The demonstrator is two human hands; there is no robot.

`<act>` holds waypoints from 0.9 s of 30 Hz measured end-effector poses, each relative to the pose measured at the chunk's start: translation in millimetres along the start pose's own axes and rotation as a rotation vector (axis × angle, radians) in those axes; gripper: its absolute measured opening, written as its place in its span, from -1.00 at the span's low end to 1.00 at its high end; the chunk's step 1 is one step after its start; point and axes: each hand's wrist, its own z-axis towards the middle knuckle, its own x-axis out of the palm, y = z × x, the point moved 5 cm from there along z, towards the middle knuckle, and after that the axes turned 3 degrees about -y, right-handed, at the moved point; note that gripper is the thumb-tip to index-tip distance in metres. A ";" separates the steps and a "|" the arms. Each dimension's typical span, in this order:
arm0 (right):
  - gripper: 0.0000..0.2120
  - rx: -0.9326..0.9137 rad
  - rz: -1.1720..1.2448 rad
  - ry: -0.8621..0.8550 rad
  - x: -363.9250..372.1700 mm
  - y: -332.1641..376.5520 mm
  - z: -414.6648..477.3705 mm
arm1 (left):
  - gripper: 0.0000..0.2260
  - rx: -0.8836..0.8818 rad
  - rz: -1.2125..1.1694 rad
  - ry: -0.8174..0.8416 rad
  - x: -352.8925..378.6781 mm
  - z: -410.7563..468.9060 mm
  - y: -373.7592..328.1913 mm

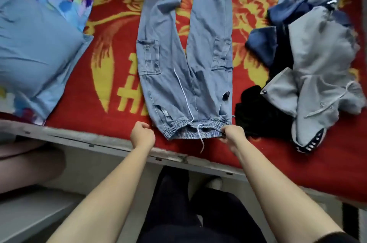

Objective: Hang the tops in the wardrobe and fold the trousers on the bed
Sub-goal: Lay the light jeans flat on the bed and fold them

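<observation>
Light blue cargo trousers lie flat on the red bedspread, legs spread apart and pointing away from me, elastic waistband at the bed's near edge. A white drawstring trails across the front. My right hand pinches the right end of the waistband. My left hand hovers with curled fingers just left of the waistband's left end, holding nothing and not touching the fabric.
A pile of clothes sits to the right: a grey hoodie, dark blue denim and black fabric. A blue pillow lies at the left. The grey bed frame edge runs in front of me.
</observation>
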 end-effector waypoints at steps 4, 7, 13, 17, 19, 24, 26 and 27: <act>-0.89 -0.053 -0.115 -0.079 -5.1 -36.3 40.1 | -0.75 0.097 0.150 0.085 42.1 6.4 24.0; -0.54 -0.125 -0.297 -0.156 -18.8 -66.8 103.9 | -0.61 0.279 0.317 0.186 84.4 16.8 31.5; -0.50 -0.154 -0.394 -0.267 -23.1 -69.1 116.2 | -0.51 0.802 0.734 0.208 170.0 33.7 29.8; -0.49 -0.262 -0.457 -0.288 -20.2 -77.1 130.8 | -0.51 0.839 0.877 0.180 187.4 41.3 25.6; -0.50 -0.314 -0.553 -0.277 -17.5 -77.2 133.7 | -0.58 0.887 0.882 0.175 184.8 44.3 25.3; -0.42 -0.338 -0.690 -0.219 -13.0 -77.0 135.1 | -0.78 1.163 0.993 -0.041 159.2 46.1 38.6; -0.39 -0.337 -0.727 -0.166 -6.3 -81.5 136.0 | -0.74 1.196 1.052 -0.084 151.5 47.8 54.6; -0.38 -0.331 -0.734 -0.144 -3.2 -85.2 136.1 | -0.72 1.192 1.074 -0.086 149.2 48.2 61.9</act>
